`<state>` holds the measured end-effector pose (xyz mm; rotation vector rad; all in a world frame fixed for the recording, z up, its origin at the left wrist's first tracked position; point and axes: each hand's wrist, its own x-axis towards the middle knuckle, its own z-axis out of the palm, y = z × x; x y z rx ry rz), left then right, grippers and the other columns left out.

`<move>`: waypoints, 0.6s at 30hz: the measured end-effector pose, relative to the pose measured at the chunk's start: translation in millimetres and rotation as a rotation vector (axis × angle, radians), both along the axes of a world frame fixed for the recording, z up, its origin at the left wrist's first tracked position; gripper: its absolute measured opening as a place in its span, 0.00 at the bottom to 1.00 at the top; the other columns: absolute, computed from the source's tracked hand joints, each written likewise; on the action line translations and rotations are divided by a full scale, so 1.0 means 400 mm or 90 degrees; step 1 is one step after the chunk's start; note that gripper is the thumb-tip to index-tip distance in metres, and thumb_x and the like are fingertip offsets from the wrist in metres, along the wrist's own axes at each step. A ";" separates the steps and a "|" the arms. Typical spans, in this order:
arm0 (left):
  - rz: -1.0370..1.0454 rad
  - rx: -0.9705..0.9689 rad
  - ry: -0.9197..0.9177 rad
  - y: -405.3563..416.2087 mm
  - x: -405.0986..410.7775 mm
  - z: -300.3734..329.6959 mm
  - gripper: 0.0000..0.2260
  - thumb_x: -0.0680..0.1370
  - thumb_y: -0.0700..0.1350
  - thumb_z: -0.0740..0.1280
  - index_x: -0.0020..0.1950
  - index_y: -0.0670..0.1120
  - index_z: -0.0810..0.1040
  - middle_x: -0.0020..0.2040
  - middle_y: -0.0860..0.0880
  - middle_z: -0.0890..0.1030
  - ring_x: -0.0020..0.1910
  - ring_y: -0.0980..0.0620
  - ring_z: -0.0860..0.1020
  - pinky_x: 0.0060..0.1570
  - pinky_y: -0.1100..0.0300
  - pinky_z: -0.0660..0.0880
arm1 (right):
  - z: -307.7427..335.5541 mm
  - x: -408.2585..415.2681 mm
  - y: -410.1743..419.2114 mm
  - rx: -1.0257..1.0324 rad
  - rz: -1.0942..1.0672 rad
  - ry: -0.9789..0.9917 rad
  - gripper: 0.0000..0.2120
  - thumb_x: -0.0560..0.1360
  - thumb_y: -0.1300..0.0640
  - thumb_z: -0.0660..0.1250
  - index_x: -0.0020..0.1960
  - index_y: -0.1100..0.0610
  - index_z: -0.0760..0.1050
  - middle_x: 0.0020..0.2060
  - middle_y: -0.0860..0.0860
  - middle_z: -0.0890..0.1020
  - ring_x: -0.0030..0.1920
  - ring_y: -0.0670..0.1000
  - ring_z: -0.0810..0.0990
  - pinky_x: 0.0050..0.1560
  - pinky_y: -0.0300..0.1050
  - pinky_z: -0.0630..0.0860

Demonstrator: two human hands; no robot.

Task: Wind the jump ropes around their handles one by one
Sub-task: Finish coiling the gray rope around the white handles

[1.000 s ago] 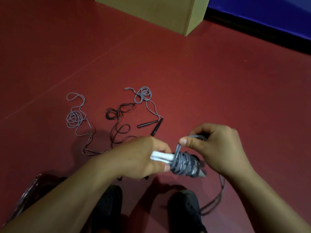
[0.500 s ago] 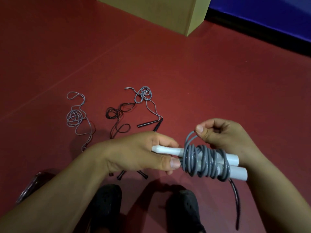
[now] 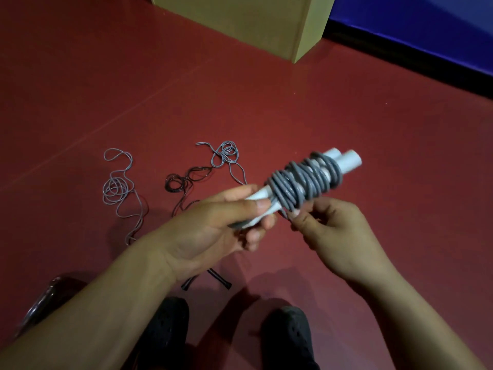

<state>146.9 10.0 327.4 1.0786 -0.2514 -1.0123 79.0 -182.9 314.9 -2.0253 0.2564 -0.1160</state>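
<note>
My left hand (image 3: 213,231) grips the near ends of two white handles (image 3: 346,160) held side by side, tilted up toward the far right. A thick grey rope (image 3: 304,185) is coiled in many turns around both handles. My right hand (image 3: 336,231) pinches the rope's last bit just below the coil's near end. On the red floor lie loose ropes: a grey one (image 3: 116,188) at left, a dark one (image 3: 184,180) in the middle and a grey one (image 3: 226,153) behind it. Two black handles (image 3: 210,280) show under my left wrist.
A tan cardboard box (image 3: 240,20) stands at the back. A blue mat (image 3: 426,30) with a black edge runs along the far right. My two black shoes (image 3: 288,332) are at the bottom. A dark shiny object (image 3: 48,297) lies at lower left.
The wound handles have swung from lying level to pointing up and to the right. My right hand moved from above the coil to below its near end. The hanging rope tail is gone.
</note>
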 end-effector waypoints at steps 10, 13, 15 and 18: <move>0.192 0.282 -0.083 -0.025 0.013 -0.028 0.03 0.79 0.44 0.67 0.47 0.46 0.79 0.34 0.52 0.76 0.29 0.54 0.66 0.34 0.59 0.64 | -0.003 -0.010 0.012 -0.122 0.083 0.074 0.08 0.75 0.48 0.70 0.41 0.52 0.79 0.25 0.45 0.72 0.27 0.41 0.66 0.31 0.42 0.67; 0.204 0.354 -0.121 -0.019 0.019 -0.040 0.07 0.77 0.48 0.70 0.41 0.47 0.80 0.34 0.50 0.76 0.29 0.53 0.67 0.35 0.58 0.66 | 0.006 -0.012 0.018 -0.123 0.073 0.078 0.09 0.75 0.48 0.70 0.40 0.51 0.79 0.24 0.44 0.71 0.26 0.41 0.66 0.31 0.40 0.66; 0.181 0.417 -0.196 -0.015 0.021 -0.047 0.11 0.73 0.55 0.70 0.35 0.50 0.79 0.31 0.51 0.74 0.29 0.52 0.68 0.37 0.56 0.67 | 0.011 -0.014 0.025 -0.135 0.075 0.074 0.09 0.75 0.48 0.69 0.40 0.52 0.79 0.24 0.45 0.71 0.27 0.42 0.66 0.31 0.39 0.66; 0.139 0.492 -0.295 -0.012 0.018 -0.047 0.13 0.75 0.54 0.69 0.34 0.49 0.77 0.23 0.58 0.72 0.24 0.56 0.67 0.33 0.60 0.64 | 0.021 -0.018 0.036 -0.195 0.066 0.068 0.11 0.74 0.47 0.69 0.38 0.52 0.79 0.23 0.42 0.72 0.27 0.43 0.69 0.29 0.34 0.65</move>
